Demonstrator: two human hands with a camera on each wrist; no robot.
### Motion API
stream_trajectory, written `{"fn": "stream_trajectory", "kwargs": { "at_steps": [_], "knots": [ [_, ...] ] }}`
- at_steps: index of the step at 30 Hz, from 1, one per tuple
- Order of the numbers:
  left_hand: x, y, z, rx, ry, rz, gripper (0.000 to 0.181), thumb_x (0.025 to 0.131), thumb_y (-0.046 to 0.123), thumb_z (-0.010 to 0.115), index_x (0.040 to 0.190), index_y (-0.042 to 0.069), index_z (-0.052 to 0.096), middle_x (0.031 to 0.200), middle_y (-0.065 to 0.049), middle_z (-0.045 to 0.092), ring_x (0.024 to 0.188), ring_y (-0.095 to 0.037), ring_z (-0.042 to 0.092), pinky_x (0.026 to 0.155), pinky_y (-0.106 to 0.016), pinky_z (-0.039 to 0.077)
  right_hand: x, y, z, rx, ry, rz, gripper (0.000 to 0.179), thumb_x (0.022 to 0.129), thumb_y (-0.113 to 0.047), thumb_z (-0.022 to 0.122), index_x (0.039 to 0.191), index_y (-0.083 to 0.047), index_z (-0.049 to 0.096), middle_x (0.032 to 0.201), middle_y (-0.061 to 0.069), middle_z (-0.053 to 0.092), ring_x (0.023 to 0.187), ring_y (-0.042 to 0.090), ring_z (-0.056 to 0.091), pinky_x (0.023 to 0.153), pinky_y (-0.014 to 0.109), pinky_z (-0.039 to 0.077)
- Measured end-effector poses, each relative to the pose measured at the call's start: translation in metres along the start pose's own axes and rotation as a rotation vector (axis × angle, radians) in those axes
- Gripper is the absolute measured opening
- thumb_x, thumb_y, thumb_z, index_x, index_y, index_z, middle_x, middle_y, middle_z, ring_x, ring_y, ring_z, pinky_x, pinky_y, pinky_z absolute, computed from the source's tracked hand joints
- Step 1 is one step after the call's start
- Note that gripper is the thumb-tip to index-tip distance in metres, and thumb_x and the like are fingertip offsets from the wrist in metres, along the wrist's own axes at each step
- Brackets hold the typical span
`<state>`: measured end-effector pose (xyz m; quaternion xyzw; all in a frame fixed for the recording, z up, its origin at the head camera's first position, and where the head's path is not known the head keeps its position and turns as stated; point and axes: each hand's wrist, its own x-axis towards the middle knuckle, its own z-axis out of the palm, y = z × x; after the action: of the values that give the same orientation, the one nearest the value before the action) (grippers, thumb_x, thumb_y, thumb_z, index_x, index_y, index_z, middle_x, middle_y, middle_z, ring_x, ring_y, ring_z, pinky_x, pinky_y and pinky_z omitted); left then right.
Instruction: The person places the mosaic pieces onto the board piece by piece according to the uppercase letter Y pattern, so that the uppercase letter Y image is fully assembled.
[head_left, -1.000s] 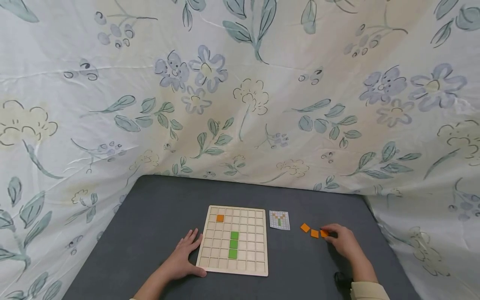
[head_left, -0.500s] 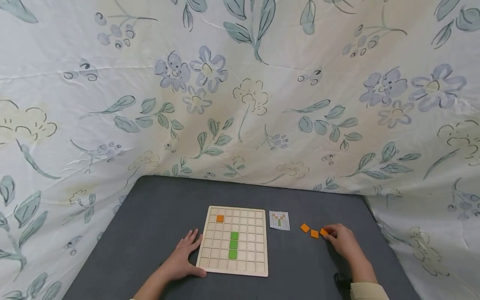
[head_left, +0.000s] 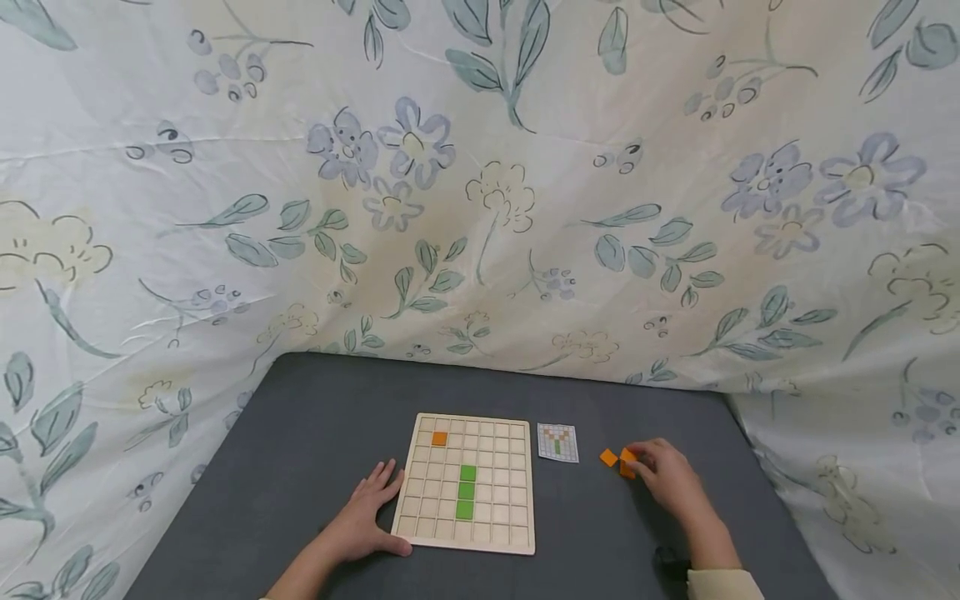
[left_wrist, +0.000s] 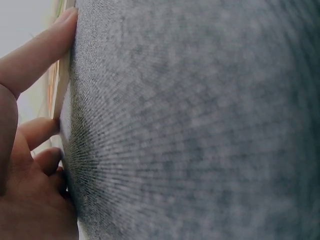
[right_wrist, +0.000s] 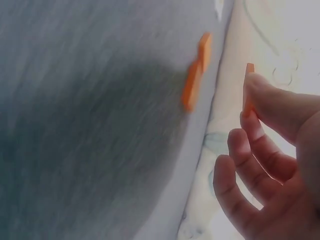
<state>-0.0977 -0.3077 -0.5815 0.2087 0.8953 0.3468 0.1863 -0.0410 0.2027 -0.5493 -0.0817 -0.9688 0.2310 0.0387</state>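
My right hand (head_left: 670,482) pinches an orange square tile (right_wrist: 248,90) between thumb and fingertip, lifted off the table. Two more orange tiles (right_wrist: 192,86) lie on the table beneath it; in the head view the held one partly covers one of them. My left hand (head_left: 362,518) rests with spread fingers at the left edge and near-left corner of a wooden grid board (head_left: 501,546). In the left wrist view its thumb and fingers touch the board's side (left_wrist: 61,87). On the board sit an orange tile (head_left: 439,438) at upper left and a column of green tiles (head_left: 466,490).
A small printed card (head_left: 558,442) with a coloured grid pattern lies between the board and the loose tiles. The dark grey table (head_left: 345,392) is bordered at the back and sides by a floral curtain (head_left: 495,250). A black band (head_left: 670,560) is at my right wrist.
My right hand has picked up the rightmost orange tile and moved left with it, over the other loose tiles. The left hand and the board stay in place.
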Motion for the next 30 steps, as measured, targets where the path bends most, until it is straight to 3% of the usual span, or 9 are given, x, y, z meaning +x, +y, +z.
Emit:
{"fn": "stream_trajectory", "kwargs": {
  "at_steps": [9,18,30],
  "knots": [
    [0.0,-0.001,-0.001,-0.005,-0.005,0.011,0.12,0.061,0.049,0.093,0.156,0.005,0.035,0.168,-0.019,0.017,0.155,-0.044,0.004,0.121,-0.067,0.006,0.004,-0.029,0.006,0.029,0.031,-0.034,0.028,0.092,-0.018,0.074,0.119,-0.008,0.073,0.117,0.013,0.064,0.085,0.019,0.065,0.063,0.035,0.054],
    [-0.001,-0.002,-0.002,-0.004,-0.008,0.012,0.12,0.062,0.05,0.093,0.156,0.005,0.035,0.168,-0.02,0.017,0.155,-0.045,0.004,0.121,-0.067,0.006,0.007,-0.043,0.013,0.022,0.058,-0.06,0.028,0.092,-0.022,0.076,0.118,-0.011,0.074,0.116,0.009,0.065,0.095,0.024,0.064,0.072,0.044,0.054],
    [0.0,-0.004,0.001,0.005,-0.002,0.013,0.12,0.061,0.051,0.093,0.156,0.005,0.035,0.167,-0.02,0.018,0.155,-0.045,0.005,0.121,-0.067,0.006,0.01,-0.06,0.026,0.048,0.047,-0.093,0.026,0.091,-0.023,0.076,0.116,-0.016,0.075,0.116,0.005,0.065,0.091,0.019,0.062,0.069,0.041,0.052]
  ]
}}
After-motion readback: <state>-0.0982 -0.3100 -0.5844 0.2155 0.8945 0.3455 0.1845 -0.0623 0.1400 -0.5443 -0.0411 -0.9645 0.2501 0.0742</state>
